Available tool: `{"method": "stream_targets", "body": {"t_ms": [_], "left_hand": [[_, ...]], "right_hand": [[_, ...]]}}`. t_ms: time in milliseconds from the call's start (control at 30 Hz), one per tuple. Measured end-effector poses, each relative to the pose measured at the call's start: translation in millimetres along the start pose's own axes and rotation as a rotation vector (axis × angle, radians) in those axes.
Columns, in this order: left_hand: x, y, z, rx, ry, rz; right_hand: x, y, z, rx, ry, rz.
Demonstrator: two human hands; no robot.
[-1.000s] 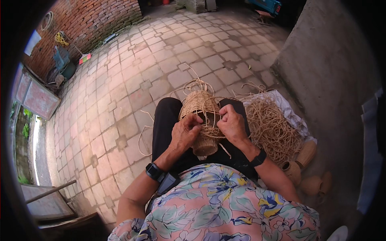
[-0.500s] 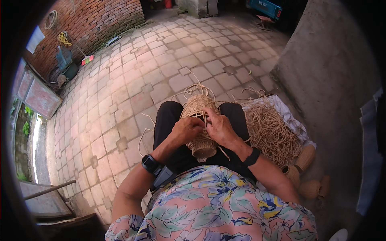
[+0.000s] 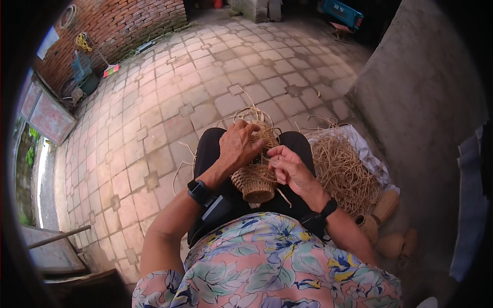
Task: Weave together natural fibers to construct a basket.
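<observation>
A tan woven vessel [image 3: 252,180], made of twisted straw cord, lies across my lap with its round open mouth toward me. My left hand [image 3: 240,145] grips its far part from above, fingers bent over the weave and thumb reaching right. Just to the right, my right hand [image 3: 292,167] is closed in a pinch with the thumb and index finger at a cord by a dark gap in the vessel's middle. The exact grip on that thin cord is partly hidden. Loose cord ends [image 3: 251,109] stick out beyond the vessel's far end.
A heap of loose straw cord [image 3: 341,172] lies on a white sheet [image 3: 367,146] to my right. Several small woven vessels [image 3: 367,226] sit nearer me. A grey wall [image 3: 426,102] rises at right; paving [image 3: 169,102] stretches ahead to a brick wall [image 3: 123,25].
My left hand has moved forward onto the vessel's far part. My right hand has drawn back and to the right, turning so its curled fingers show.
</observation>
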State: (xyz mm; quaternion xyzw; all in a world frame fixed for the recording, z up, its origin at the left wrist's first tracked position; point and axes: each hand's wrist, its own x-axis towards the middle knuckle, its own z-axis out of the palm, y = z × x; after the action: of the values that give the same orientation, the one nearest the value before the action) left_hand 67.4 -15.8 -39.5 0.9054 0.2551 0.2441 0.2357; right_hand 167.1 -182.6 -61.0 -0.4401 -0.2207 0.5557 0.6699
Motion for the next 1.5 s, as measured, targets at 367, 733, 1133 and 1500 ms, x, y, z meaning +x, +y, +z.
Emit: {"method": "stream_targets", "body": {"t_ms": [367, 733, 1133, 1500], "left_hand": [[33, -62, -99, -0.722, 0.419, -0.389], [-39, 15, -27, -0.329, -0.259, 0.116], [-21, 20, -19, -0.535, -0.606, -0.177], [-44, 11, -14, -0.950, -0.321, -0.400]], "right_hand": [[-3, 5, -10, 0.307, 0.074, -0.022], [-30, -13, -56, -0.454, 0.395, -0.106], [-1, -18, -38, -0.215, 0.169, -0.027], [27, -3, 25, -1.350, 0.580, -0.335]]}}
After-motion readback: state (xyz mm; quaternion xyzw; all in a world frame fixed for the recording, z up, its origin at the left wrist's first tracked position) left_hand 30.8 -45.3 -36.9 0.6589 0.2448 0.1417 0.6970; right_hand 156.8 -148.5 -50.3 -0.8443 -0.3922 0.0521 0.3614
